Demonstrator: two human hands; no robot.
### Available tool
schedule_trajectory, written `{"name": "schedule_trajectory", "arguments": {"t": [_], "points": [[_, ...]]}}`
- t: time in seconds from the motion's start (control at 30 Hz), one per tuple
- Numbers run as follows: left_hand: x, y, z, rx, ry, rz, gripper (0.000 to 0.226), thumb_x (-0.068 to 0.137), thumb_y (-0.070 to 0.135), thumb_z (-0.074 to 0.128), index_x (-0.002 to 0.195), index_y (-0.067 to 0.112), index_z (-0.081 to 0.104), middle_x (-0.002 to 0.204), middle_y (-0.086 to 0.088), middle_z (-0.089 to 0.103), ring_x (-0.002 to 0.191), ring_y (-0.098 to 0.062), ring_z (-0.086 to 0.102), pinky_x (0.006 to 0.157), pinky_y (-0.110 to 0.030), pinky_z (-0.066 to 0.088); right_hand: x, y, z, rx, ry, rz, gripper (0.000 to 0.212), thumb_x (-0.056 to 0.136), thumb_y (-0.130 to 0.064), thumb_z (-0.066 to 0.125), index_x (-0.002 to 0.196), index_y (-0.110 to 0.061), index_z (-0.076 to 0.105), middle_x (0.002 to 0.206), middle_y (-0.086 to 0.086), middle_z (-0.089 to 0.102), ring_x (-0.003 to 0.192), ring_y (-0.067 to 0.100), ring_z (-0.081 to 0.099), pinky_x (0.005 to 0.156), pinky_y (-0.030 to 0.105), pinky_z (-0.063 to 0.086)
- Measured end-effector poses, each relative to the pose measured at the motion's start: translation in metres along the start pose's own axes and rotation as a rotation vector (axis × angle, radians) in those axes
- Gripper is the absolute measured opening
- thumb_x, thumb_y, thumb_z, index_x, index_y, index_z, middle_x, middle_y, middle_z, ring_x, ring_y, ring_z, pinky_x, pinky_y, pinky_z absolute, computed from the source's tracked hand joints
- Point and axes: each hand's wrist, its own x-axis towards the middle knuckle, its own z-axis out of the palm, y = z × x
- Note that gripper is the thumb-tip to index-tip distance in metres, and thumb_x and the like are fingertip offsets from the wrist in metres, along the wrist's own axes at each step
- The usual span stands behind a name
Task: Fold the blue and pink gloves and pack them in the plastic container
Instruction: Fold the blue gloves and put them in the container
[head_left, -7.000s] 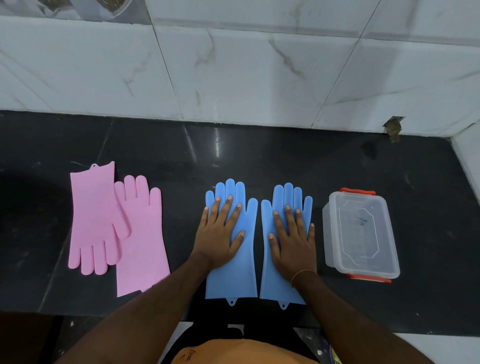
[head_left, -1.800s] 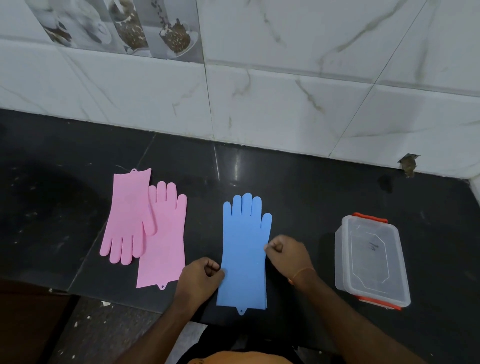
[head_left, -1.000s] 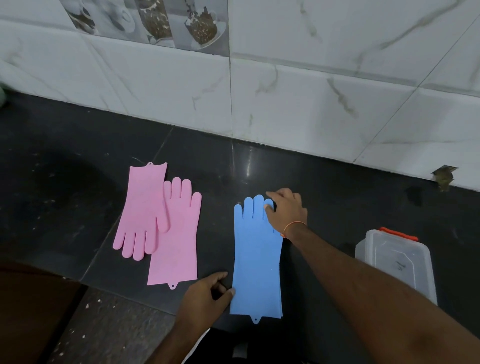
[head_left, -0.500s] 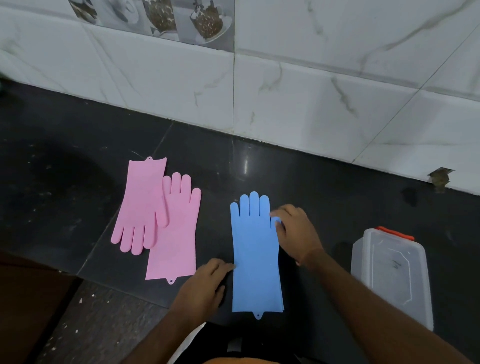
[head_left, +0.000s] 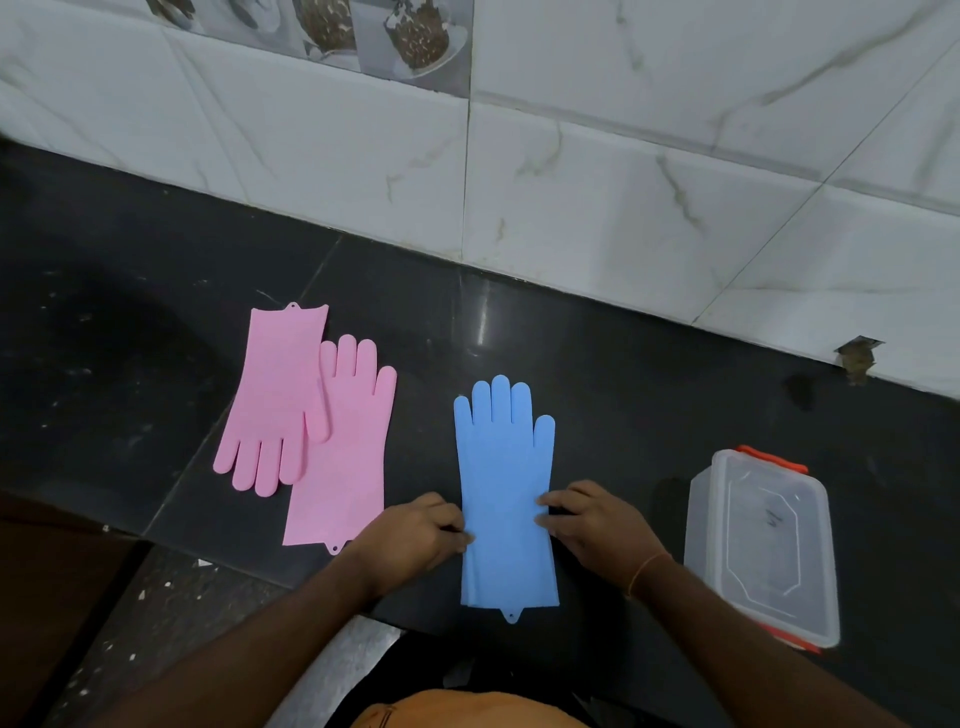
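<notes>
A: Head view, the only one; where do the blue gloves (head_left: 506, 499) lie?

B: Flat on the black counter (head_left: 623, 374), fingers toward the tiled wall (head_left: 597, 208), cuff just short of the near edge; they read as one shape, so I judge the pair is stacked, though I cannot see a second layer clearly.

A: And the hands?

B: The left hand (head_left: 415, 535) pinches the left edge at mid-length, the right hand (head_left: 587, 525) pinches the right edge opposite; both are closed on the blue material, apart from each other with the glove between; holding at the middle likely marks a fold line.

A: The rest?

B: The pink gloves (head_left: 317, 431) lie to the left, one overlapping the other, pointing opposite ways, untouched; the plastic container (head_left: 763, 551) sits to the right, lid on, orange clips at both ends, well clear of the blue cuff.

A: Room to work?

B: Open counter beyond the fingertips; the near edge is close, so folding away from the body seems safer.
</notes>
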Motion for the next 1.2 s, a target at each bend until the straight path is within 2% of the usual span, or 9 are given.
{"name": "schedule_trajectory", "arguments": {"t": [0.1,0.27,0.37,0.57,0.7,0.8,0.9,1.07,1.2], "points": [[0.000,0.003,0.005,-0.062,-0.076,-0.082,0.040,0.116,0.038,0.046,0.127,0.014,0.076,0.122,0.000,0.070,0.117,-0.017,0.061,0.087,-0.036,0.060,-0.003,0.005,0.004,-0.032,-0.032,-0.030,0.040,0.081,-0.031,0.088,0.119,-0.033,0.076,0.132,-0.008,0.070,0.106,0.018,0.066,0.067,0.025,0.059],[-0.005,-0.001,0.010,-0.194,-0.044,-0.208,0.035,0.111,0.049,0.053,0.107,0.018,0.069,0.115,0.007,0.062,0.111,-0.009,0.056,0.094,-0.031,0.052,-0.004,0.002,0.012,-0.052,0.015,-0.027,0.045,0.075,-0.024,0.093,0.117,-0.028,0.078,0.129,-0.007,0.073,0.098,0.019,0.069,0.065,0.026,0.061],[-0.006,-0.001,0.013,-0.130,-0.072,-0.182,0.047,0.114,0.052,0.038,0.117,0.021,0.073,0.119,0.007,0.064,0.116,-0.011,0.057,0.096,-0.028,0.050,-0.008,-0.004,0.018,-0.014,0.095,0.028,0.042,0.074,-0.019,0.093,0.113,-0.024,0.080,0.126,-0.006,0.075,0.095,0.020,0.070,0.067,0.029,0.062],[-0.008,-0.001,0.021,0.049,0.136,0.052,0.020,0.100,0.023,0.075,0.118,0.017,0.082,0.104,-0.001,0.075,0.097,-0.021,0.071,0.074,-0.032,0.060,-0.014,-0.014,0.021,0.010,0.160,0.094,0.032,0.075,-0.017,0.091,0.105,-0.025,0.082,0.123,-0.007,0.077,0.093,0.018,0.069,0.070,0.026,0.060],[-0.029,0.004,0.028,-0.016,0.007,0.006,0.040,0.095,0.028,0.067,0.135,0.026,0.072,0.139,0.004,0.066,0.141,-0.020,0.056,0.105,-0.037,0.057,-0.025,-0.018,0.021,0.022,0.157,0.099,0.029,0.077,-0.019,0.091,0.103,-0.027,0.081,0.123,-0.010,0.077,0.095,0.019,0.070,0.070,0.027,0.062],[-0.040,0.009,0.032,-0.083,-0.137,-0.017,0.057,0.095,0.047,0.062,0.150,0.037,0.054,0.167,0.014,0.041,0.165,-0.011,0.021,0.129,-0.037,0.028,-0.035,-0.024,0.021,0.058,0.147,0.124,0.030,0.079,-0.022,0.090,0.106,-0.027,0.080,0.124,-0.010,0.076,0.098,0.017,0.070,0.072,0.028,0.063],[-0.037,0.014,0.036,-0.086,-0.147,-0.039,0.061,0.098,0.058,0.060,0.155,0.039,0.048,0.170,0.017,0.037,0.166,-0.011,0.016,0.130,-0.038,0.023,-0.047,-0.032,0.019,0.116,0.153,0.171,0.031,0.080,-0.021,0.090,0.108,-0.027,0.080,0.123,-0.013,0.076,0.101,0.015,0.070,0.072,0.027,0.063],[-0.028,0.019,0.034,-0.069,-0.137,0.030,0.046,0.099,0.053,0.063,0.142,0.038,0.062,0.157,0.015,0.054,0.158,-0.014,0.038,0.116,-0.043,0.049,-0.060,-0.045,0.015,0.200,0.190,0.253,0.029,0.085,-0.018,0.087,0.111,-0.027,0.080,0.106,-0.010,0.077,0.096,0.010,0.071,0.069,0.024,0.061],[-0.033,0.019,0.031,-0.136,-0.245,0.082,0.061,0.087,0.059,0.068,0.145,0.043,0.058,0.164,0.015,0.045,0.164,-0.014,0.025,0.126,-0.040,0.034,-0.070,-0.047,0.018,0.243,0.152,0.311,0.025,0.098,-0.027,0.072,0.122,-0.031,0.076,0.110,-0.006,0.073,0.099,0.009,0.068,0.079,0.025,0.059]]}}
